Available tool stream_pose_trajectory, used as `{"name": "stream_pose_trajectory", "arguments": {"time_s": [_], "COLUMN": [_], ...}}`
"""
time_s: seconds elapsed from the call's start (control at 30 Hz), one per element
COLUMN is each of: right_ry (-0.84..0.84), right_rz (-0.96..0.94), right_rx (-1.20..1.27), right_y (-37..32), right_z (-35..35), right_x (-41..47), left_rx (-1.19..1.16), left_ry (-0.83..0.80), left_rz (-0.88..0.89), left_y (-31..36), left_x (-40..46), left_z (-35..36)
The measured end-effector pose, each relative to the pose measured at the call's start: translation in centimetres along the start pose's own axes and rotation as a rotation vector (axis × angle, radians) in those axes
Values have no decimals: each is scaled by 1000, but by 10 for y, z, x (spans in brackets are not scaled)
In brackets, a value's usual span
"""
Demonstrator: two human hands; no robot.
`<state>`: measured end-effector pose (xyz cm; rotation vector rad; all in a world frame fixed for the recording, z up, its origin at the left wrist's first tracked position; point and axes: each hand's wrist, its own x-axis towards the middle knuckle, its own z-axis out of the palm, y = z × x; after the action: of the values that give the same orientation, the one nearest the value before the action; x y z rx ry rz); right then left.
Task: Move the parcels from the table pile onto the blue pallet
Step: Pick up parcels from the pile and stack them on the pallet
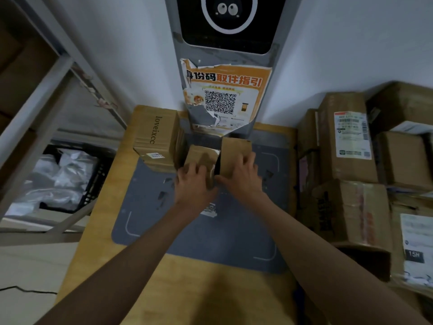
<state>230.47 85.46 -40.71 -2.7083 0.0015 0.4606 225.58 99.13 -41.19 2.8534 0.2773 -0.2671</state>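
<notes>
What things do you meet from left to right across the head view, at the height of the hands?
Black crate of white bags → "loveixcc" box → left hand on a small box → right hand on a second small box → stacked cartons at the right.

Orange QR poster (226,95) hangs above grey mat (199,231).

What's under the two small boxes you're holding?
A grey mat on the wooden table lies under the left box and right box. Left hand and right hand cover their near edges, hiding the contact.
</notes>
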Motion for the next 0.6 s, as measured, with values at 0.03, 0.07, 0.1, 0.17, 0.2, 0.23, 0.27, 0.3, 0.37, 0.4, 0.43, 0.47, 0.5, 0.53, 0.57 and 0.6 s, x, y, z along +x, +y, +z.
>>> {"name": "stream_pose_trajectory", "arguments": {"time_s": [0.03,0.07,0.1,0.17,0.2,0.23,0.27,0.3,0.37,0.4,0.43,0.47,0.5,0.53,0.57,0.6], "right_ry": [17,34,50,78,93,109,120,119,81,57,39,27,17,7,-1,-11], "right_rz": [19,36,50,73,90,115,146,178,228,236,234,228,221,211,201,194], "right_rx": [0,5,13,36,52,77,106,138,194,210,221,237,259,279,289,294], "right_y": [-1,-3,-4,-6,-6,-5,-4,-2,5,8,12,16,20,24,28,32], "right_z": [2,4,8,15,18,20,21,22,23,22,21,20,20,20,20,20], "right_x": [1,2,1,-2,-5,-7,-9,-12,-18,-22,-28,-35,-42,-51,-60,-71], "left_rx": [18,28,33,56,62,51,16,-37,-140,-162,-169,-171,-185,-212,-244,-271], "left_ry": [7,17,34,87,113,132,139,138,121,106,82,50,18,-8,-30,-54], "left_rz": [-27,-50,-66,-69,-59,-52,-55,-70,-119,-142,-161,-177,-187,-191,-194,-203], "left_y": [2,2,2,0,0,0,-1,-1,-4,-5,-7,-9,-12,-15,-17,-18], "left_x": [-1,-2,-3,-7,-10,-13,-16,-19,-24,-27,-31,-36,-42,-49,-55,-62], "left_z": [1,3,4,8,10,12,13,13,13,14,14,15,16,17,17,17]}}
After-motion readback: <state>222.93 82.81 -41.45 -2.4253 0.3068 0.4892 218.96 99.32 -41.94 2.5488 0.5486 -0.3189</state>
